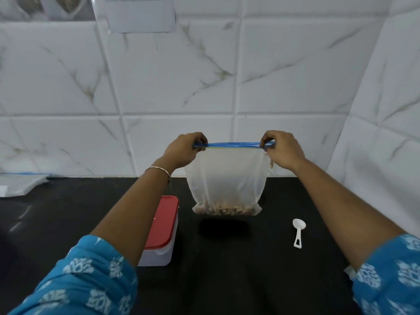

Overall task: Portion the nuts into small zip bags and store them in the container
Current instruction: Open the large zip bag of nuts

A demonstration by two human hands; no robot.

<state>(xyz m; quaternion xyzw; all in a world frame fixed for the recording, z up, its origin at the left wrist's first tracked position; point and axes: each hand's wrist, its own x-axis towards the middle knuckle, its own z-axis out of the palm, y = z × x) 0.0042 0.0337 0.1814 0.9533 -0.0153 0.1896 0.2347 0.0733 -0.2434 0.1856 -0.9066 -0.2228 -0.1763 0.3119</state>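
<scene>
Far left, at the foot of the white marbled wall tiles [68, 76]: a flat pile of clear plastic bags with a blue strip [20, 184], lying on the black stone countertop [227, 280]. Higher up on the tiles, a white paper sheet [138, 17] with a few lines of print along its top edge, too blurred to read.

Next, reaching forward from a blue sleeve with white print [91, 276], a bare forearm with a thin metal bracelet [159, 170] at the wrist. Beneath that forearm and partly hidden by it, a rectangular translucent white plastic container with a red lid [162, 228], lid on, standing on the countertop.

Left hand [184, 151] raised in front of the wall, fingers curled, pinching the left end of the blue seal strip. Between the hands, a frosted clear zip bag with a blue seal strip [227, 178], held up off the countertop, strip stretched level, a dark shadow on the surface below. Pale brown nuts [225, 210] gathered in a shallow layer along the bag's bottom edge.

Right hand [281, 148] at the same height, fingers curled, pinching the right end of the strip. Below and right of the bag, a small white plastic spoon with a cut-out handle [298, 231], lying on the countertop, bowl toward the wall, well apart from the container.
</scene>
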